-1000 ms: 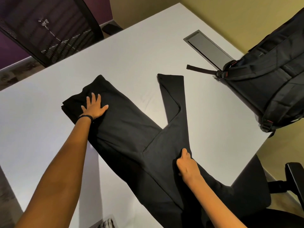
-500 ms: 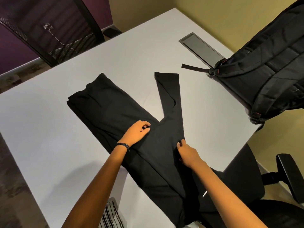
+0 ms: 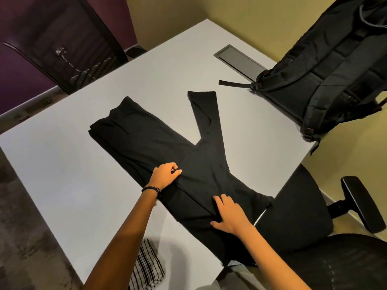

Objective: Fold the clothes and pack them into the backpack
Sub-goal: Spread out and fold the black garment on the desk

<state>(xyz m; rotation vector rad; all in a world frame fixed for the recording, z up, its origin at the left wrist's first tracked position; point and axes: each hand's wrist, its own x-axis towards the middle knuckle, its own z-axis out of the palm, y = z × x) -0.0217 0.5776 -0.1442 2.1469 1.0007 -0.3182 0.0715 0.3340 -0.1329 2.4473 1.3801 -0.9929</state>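
One pair of black trousers (image 3: 146, 143) lies spread on the white table (image 3: 62, 174), plain dark cloth with no pattern. It forms a Y: a broad doubled part points far-left, a narrow leg points away toward the far edge, and the stem runs back to the table's near edge and hangs over it.

Two hands are on the trousers. The left hand (image 3: 165, 175), a dark band at its wrist, has its fingers curled and pinches the cloth where the arms of the Y meet. The right hand (image 3: 229, 216) lies flat with fingers spread, pressing on the stem and gripping nothing.

One black backpack (image 3: 335, 70) stands at the table's far-right corner, well apart from the trousers. One striped cloth (image 3: 148, 266) lies at the near edge. One grey cable hatch (image 3: 238, 58) is set into the tabletop. Two black chairs stand by: a mesh-backed chair (image 3: 69, 45) far left and an office chair (image 3: 293, 216) near right.
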